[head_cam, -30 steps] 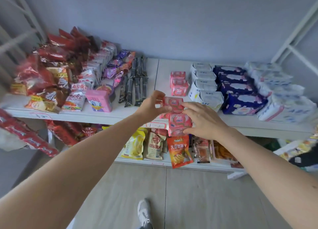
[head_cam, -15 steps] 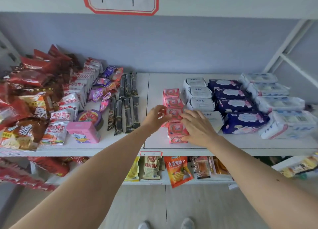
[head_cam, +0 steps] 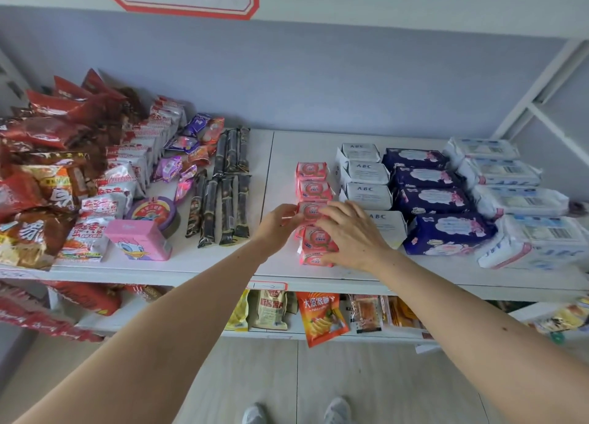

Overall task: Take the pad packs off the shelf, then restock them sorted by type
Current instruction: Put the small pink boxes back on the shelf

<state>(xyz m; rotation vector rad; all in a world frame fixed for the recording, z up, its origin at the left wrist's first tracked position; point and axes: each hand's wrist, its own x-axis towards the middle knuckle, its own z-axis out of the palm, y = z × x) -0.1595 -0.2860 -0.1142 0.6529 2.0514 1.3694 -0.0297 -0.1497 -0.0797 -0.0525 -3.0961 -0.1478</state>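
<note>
Pad packs lie in four columns on the right half of the white shelf (head_cam: pixel 318 275): pink packs (head_cam: pixel 311 171), white ABC packs (head_cam: pixel 361 151), dark blue packs (head_cam: pixel 446 232) and pale blue-white packs (head_cam: pixel 538 245). My left hand (head_cam: pixel 279 227) holds the left edge of the third pink pack (head_cam: pixel 309 212). My right hand (head_cam: pixel 352 233) lies over the front pink pack (head_cam: pixel 317 251), fingers curled on its right side. Both packs rest on the shelf in line with the pink column. My right hand hides part of each.
Snack bags (head_cam: pixel 47 181), dark bar-shaped packs (head_cam: pixel 228 197), a pink cartoon box (head_cam: pixel 138 240) and a round tin (head_cam: pixel 153 211) fill the shelf's left half. A lower shelf holds hanging snack packets (head_cam: pixel 322 316). A diagonal white brace (head_cam: pixel 538 95) stands at the right.
Both hands carried two pink packs from in front of the shelf edge onto the shelf, setting them at the front of the pink column. The view tilted upward.
</note>
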